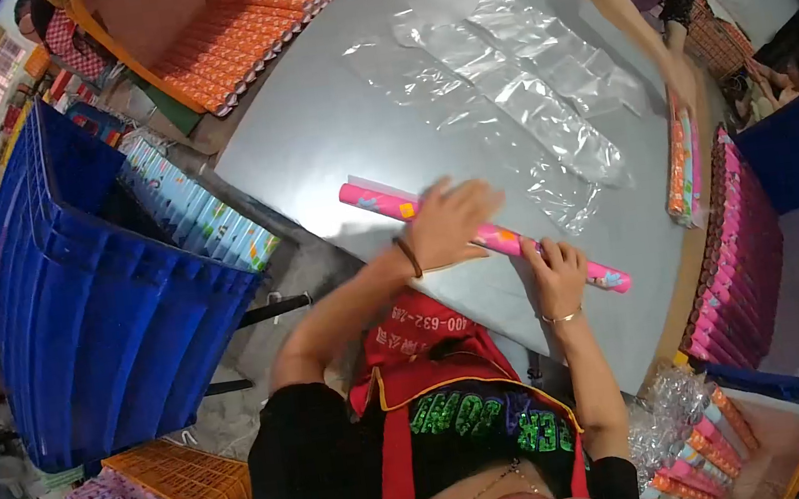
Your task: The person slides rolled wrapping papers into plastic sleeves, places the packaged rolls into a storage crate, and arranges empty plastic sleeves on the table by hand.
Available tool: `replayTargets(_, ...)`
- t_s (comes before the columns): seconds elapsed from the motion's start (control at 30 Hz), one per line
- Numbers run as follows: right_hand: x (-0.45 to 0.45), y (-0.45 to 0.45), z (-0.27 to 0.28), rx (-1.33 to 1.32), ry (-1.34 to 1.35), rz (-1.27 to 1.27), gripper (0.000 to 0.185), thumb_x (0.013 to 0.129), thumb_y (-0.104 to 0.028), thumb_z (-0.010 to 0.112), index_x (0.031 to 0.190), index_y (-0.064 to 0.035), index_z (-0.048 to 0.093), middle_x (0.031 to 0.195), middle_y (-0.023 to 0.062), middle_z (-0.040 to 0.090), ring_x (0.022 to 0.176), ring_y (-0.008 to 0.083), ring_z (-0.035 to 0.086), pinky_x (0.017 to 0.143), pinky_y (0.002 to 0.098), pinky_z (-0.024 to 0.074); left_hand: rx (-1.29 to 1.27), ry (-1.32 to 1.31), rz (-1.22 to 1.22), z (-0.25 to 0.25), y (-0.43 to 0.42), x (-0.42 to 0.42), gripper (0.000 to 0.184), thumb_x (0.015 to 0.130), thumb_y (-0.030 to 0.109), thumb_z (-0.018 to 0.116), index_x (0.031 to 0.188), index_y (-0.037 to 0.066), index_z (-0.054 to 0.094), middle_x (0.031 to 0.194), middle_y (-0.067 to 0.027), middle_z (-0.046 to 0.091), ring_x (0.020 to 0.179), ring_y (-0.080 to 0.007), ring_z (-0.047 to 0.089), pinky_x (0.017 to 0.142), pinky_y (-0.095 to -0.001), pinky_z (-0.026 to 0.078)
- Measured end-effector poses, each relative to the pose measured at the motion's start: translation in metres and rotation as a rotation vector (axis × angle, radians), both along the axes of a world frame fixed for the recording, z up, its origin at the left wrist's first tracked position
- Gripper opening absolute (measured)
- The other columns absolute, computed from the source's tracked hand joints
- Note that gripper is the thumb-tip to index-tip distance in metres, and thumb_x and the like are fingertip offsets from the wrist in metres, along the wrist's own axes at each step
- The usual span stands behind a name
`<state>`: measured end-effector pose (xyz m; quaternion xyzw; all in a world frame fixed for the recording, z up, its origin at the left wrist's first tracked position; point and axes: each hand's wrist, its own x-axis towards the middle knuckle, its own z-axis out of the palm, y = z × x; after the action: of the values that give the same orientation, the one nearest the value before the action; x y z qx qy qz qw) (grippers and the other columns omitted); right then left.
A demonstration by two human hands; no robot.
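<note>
A pink patterned roll of wrapping paper point(499, 237) lies slantwise near the front edge of the grey table. Across its left half rests my left hand point(456, 217), slightly blurred, with its fingers stretched out flat. My right hand point(559, 274) has its fingers curled over the roll nearer its right end. Beyond both hands, clear plastic sleeves point(529, 81) are spread on the grey tabletop point(303, 131).
At the right edge a co-worker's hand point(680, 91) touches a bundle of colourful rolls point(681, 167). Stacked pink rolls point(740, 265) stand at right. Blue crates point(116, 317) and an orange crate point(189, 489) are at left. Wrapped rolls point(695, 463) lie lower right.
</note>
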<state>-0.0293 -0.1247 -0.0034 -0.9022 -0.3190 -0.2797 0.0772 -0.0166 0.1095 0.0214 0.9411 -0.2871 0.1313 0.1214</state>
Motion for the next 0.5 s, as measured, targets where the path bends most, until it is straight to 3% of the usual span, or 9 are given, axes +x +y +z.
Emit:
replayTargets(0.03,0.004,0.001,0.001,0.014,-0.005,0.014,0.039,0.069,-0.011,0.063,0.106,-0.0214,0.062,0.091,0.0004,0.055,0.083,0.0196,0.052,0.074,0.0356,0.0392,-0.006,0.003,-0.008,0.001,0.008,0.008,0.079,0.071,0.05,0.062,0.133,0.009,0.035,0.129,-0.0101,0.043,0.123,-0.0232,0.036,0.102,-0.0463,0.023)
replayTargets(0.1,0.009,0.0,-0.001,0.005,-0.013,0.004,0.039,0.068,-0.013,0.065,0.106,-0.0216,0.062,0.091,0.0002,0.056,0.082,0.0196,0.053,0.073,0.0356,0.039,-0.006,0.289,-0.029,0.0,0.02,0.021,0.076,0.071,0.043,0.065,0.132,0.009,0.037,0.114,-0.0093,0.054,0.109,-0.0237,0.049,0.095,-0.0448,0.03)
replayTargets(0.23,0.013,0.005,0.001,0.04,0.019,-0.009,0.038,0.069,-0.013,0.064,0.106,-0.0214,0.062,0.09,0.0001,0.056,0.081,0.0192,0.053,0.071,0.0349,0.0388,0.051,0.373,-0.128,-0.008,0.039,0.029,0.058,0.072,0.033,0.066,0.123,0.01,0.048,0.098,-0.0063,0.059,0.094,-0.0226,0.054,0.083,-0.0405,0.037)
replayTargets(0.33,0.011,0.005,0.002,0.015,0.051,-0.008,0.037,0.07,-0.013,0.063,0.107,-0.0204,0.061,0.091,0.0009,0.055,0.081,0.0187,0.053,0.074,0.0348,0.0382,-0.025,0.084,-0.185,-0.018,0.044,0.026,0.032,0.071,0.022,0.066,0.1,0.011,0.06,0.087,-0.0013,0.059,0.084,-0.0186,0.054,0.07,-0.034,0.04)
replayTargets(0.47,0.01,0.009,-0.003,0.006,0.045,-0.035,0.041,0.071,-0.019,0.065,0.111,-0.0203,0.058,0.09,0.0015,0.056,0.081,0.0195,0.053,0.075,0.0366,0.0373,0.062,-0.018,-0.119,-0.015,0.039,0.019,0.032,0.069,0.022,0.066,0.098,0.012,0.06,0.087,0.0007,0.057,0.084,-0.0177,0.053,0.069,-0.0326,0.04)
replayTargets(0.5,0.009,0.012,0.003,0.003,0.125,-0.073,0.041,0.071,-0.026,0.065,0.111,-0.02,0.057,0.09,0.0023,0.057,0.082,0.0206,0.053,0.075,0.0377,0.037,0.05,-0.04,-0.101,-0.021,0.038,0.018,0.032,0.068,0.022,0.065,0.098,0.012,0.06,0.087,0.0008,0.057,0.084,-0.0177,0.053,0.069,-0.0325,0.04)
